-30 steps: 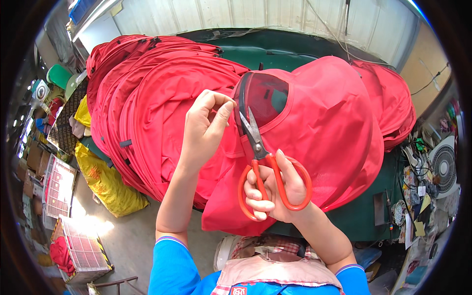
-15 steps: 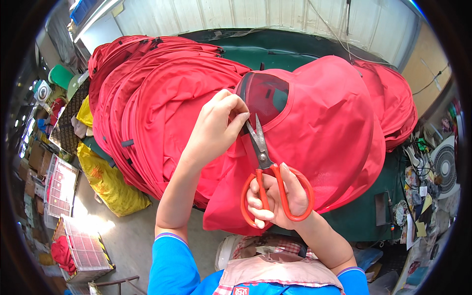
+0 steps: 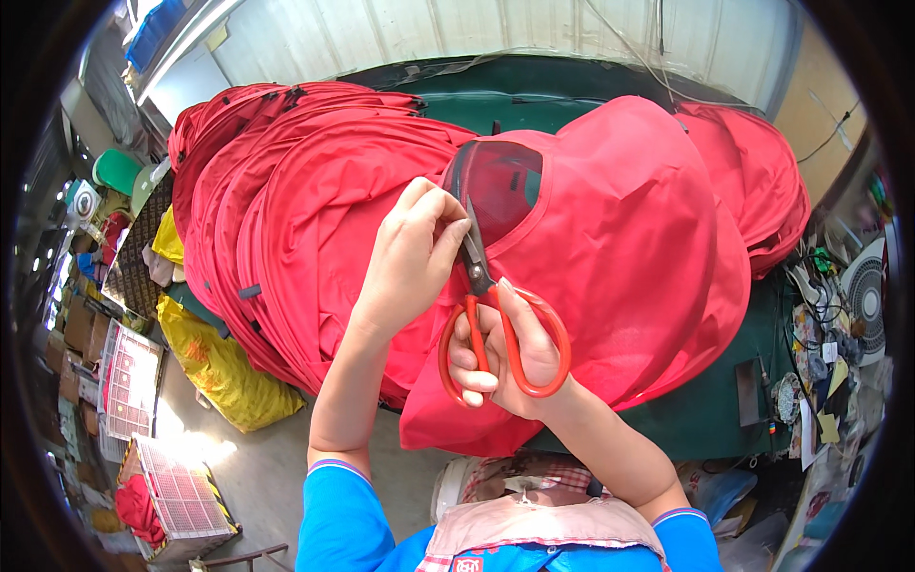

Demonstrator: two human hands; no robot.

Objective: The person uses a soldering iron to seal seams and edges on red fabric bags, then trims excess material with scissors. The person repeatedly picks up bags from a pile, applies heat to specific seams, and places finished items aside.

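My left hand is raised at the left edge of a dark mesh window in a red fabric piece, thumb and forefinger pinched together. Whatever is between those fingertips is too small to make out. My right hand grips orange-handled scissors by both loops. Their dark blades point up along the window's left edge, beside my left fingertips, and look nearly closed. Folded red fabric pieces with dark tabs are heaped to the left of the window.
A green work surface lies under the fabric, against a pale wall. A yellow sack and wire-lidded crates stand at lower left. A fan, cables and small items crowd the right. More red fabric lies behind right.
My right hand and the scissors have moved up and left toward my left fingertips, and the blades have come closer together. My left hand has shifted slightly.
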